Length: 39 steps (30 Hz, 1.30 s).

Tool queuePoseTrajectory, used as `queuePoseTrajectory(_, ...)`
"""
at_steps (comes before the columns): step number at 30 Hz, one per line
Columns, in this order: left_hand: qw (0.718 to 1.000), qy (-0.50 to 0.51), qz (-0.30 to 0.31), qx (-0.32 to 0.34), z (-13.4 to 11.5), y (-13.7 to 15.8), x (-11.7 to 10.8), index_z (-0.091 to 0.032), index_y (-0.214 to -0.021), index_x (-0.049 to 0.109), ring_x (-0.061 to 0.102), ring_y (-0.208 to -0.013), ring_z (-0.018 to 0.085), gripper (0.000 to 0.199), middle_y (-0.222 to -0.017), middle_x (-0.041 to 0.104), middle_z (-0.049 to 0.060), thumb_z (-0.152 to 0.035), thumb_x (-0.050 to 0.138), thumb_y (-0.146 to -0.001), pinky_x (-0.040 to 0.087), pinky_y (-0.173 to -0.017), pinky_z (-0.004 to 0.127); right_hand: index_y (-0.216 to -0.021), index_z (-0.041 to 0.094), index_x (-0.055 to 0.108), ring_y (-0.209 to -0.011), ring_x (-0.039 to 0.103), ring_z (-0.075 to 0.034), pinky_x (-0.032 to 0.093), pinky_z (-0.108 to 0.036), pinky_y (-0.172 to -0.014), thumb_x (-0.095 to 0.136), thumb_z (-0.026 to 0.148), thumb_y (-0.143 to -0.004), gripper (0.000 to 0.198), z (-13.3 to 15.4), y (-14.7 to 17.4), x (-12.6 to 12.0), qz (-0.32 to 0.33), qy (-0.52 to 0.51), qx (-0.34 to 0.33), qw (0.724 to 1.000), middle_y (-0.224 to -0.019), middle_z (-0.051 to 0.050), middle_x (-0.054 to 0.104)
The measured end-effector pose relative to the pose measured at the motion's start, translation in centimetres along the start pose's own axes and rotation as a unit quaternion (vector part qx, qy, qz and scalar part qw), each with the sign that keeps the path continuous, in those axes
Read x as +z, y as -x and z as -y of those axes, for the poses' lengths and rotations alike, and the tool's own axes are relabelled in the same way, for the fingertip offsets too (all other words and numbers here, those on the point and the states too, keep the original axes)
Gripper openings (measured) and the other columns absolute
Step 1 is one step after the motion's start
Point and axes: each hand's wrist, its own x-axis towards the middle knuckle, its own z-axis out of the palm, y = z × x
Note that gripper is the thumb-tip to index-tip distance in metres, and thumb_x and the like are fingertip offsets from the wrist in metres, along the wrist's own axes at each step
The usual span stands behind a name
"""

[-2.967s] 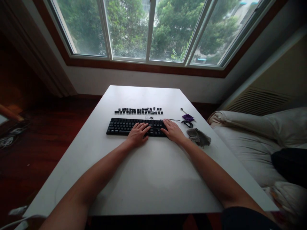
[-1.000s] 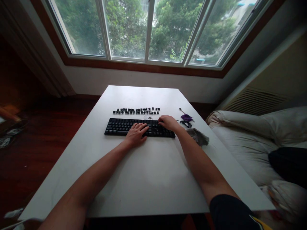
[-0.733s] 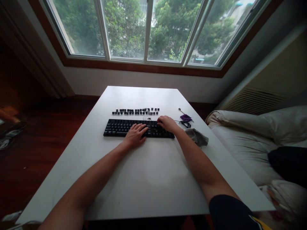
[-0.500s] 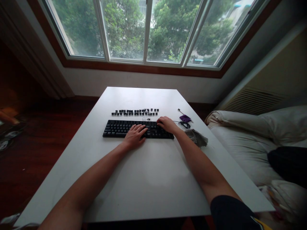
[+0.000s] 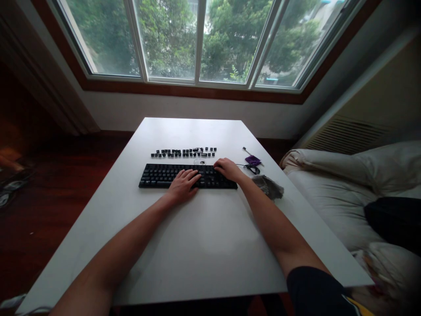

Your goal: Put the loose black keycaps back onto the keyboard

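Keyboard: black keyboard [image 5: 158,175] lies flat on the white table [image 5: 204,237], long side across the view, in the far half of the tabletop.
Left hand: left hand [image 5: 182,186] rests palm down on the keyboard's middle, fingers spread loosely over the keys, holding nothing.
Right hand: right hand [image 5: 227,169] sits on the keyboard's right part near its far edge, fingers curled down onto the keys; whether anything is pinched under them I cannot tell.
Loose keycaps: row of black keycaps [image 5: 183,152] laid out just beyond the keyboard, apart from it.
Clear ring: small clear round piece [image 5: 199,161] between keycap row and keyboard.
Right side: purple pouch [image 5: 253,160] with a dark cable beside it; grey cloth [image 5: 268,187] near the right forearm.
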Motion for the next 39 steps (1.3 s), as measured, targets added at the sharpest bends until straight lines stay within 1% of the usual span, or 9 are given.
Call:
queuePoseTrajectory(7,1.000,-0.007,0.003,0.004,0.1,0.0,-0.1,-0.025,-0.148,0.050,0.040,-0.143,0.029,0.057,-0.155,0.047,0.008,-0.038,0.058,-0.093,0.026,-0.122,0.051,-0.098,0.023,0.071,-0.097,0.060,-0.023,0.045,-0.035,-0.087,0.064,0.027,-0.092,0.010,0.1,0.0,0.1,-0.011,-0.010,0.021,1.000,-0.102,-0.006,0.072)
queuePoseTrajectory(10,1.000,-0.007,0.005,0.001,0.1,0.1,0.0,-0.027,-0.148,0.050,0.040,-0.143,0.029,0.058,-0.155,0.047,0.007,-0.038,0.059,-0.092,0.025,-0.123,0.051,-0.101,0.023,0.070,-0.094,0.060,-0.022,0.045,-0.034,-0.086,0.066,0.027,-0.091,0.011,0.1,0.0,0.0,-0.005,-0.009,0.002,1.000,-0.100,-0.005,0.072)
queuePoseTrajectory(14,1.000,-0.004,0.005,-0.001,0.1,0.2,0.0,-0.027,-0.148,0.050,0.039,-0.143,0.029,0.058,-0.155,0.047,0.006,-0.038,0.059,-0.092,0.025,-0.123,0.051,-0.102,0.022,0.069,-0.099,0.059,-0.023,0.045,-0.035,-0.090,0.066,0.025,-0.089,0.013,0.3,0.1,-0.3,0.009,-0.011,-0.024,1.000,-0.102,-0.006,0.071)
queuePoseTrajectory(21,1.000,0.002,0.004,-0.003,0.1,0.1,0.0,-0.028,-0.148,0.050,0.039,-0.144,0.029,0.058,-0.155,0.047,0.006,-0.037,0.059,-0.091,0.025,-0.123,0.052,-0.101,0.022,0.071,-0.103,0.059,-0.024,0.046,-0.037,-0.093,0.066,0.025,-0.089,0.013,0.8,0.2,-0.3,-0.002,-0.033,-0.001,0.999,-0.106,-0.008,0.069)
queuePoseTrajectory(26,1.000,0.003,0.004,-0.004,0.1,0.1,0.0,-0.028,-0.147,0.051,0.039,-0.144,0.028,0.057,-0.154,0.047,0.006,-0.037,0.060,-0.091,0.024,-0.123,0.051,-0.099,0.023,0.072,-0.104,0.060,-0.023,0.046,-0.037,-0.096,0.066,0.026,-0.089,0.012,0.3,0.0,0.1,0.003,-0.044,0.004,0.999,-0.108,-0.007,0.068)
queuePoseTrajectory(29,1.000,-0.001,0.004,-0.005,0.0,0.1,0.0,-0.028,-0.147,0.051,0.040,-0.143,0.029,0.057,-0.154,0.048,0.006,-0.038,0.060,-0.091,0.024,-0.123,0.051,-0.096,0.022,0.073,-0.104,0.059,-0.023,0.046,-0.037,-0.097,0.066,0.028,-0.090,0.011,-0.1,-0.1,0.5,-0.008,-0.057,0.017,0.998,-0.107,-0.007,0.067)
queuePoseTrajectory(32,1.000,-0.004,0.005,-0.003,-0.1,0.1,-0.1,-0.027,-0.147,0.051,0.039,-0.144,0.028,0.057,-0.155,0.047,0.006,-0.037,0.059,-0.092,0.024,-0.123,0.051,-0.095,0.021,0.074,-0.103,0.060,-0.023,0.046,-0.036,-0.097,0.067,0.028,-0.090,0.011,-0.3,-0.1,0.7,-0.021,-0.063,0.023,0.998,-0.106,-0.008,0.067)
queuePoseTrajectory(39,1.000,0.003,0.006,-0.005,-0.1,0.0,-0.1,-0.028,-0.147,0.050,0.039,-0.144,0.029,0.058,-0.155,0.047,0.006,-0.037,0.060,-0.091,0.025,-0.123,0.051,-0.094,0.022,0.075,-0.099,0.063,-0.021,0.047,-0.033,-0.094,0.066,0.026,-0.090,0.011,-0.4,-0.2,0.5,-0.016,-0.090,0.041,0.995,-0.105,-0.007,0.069)
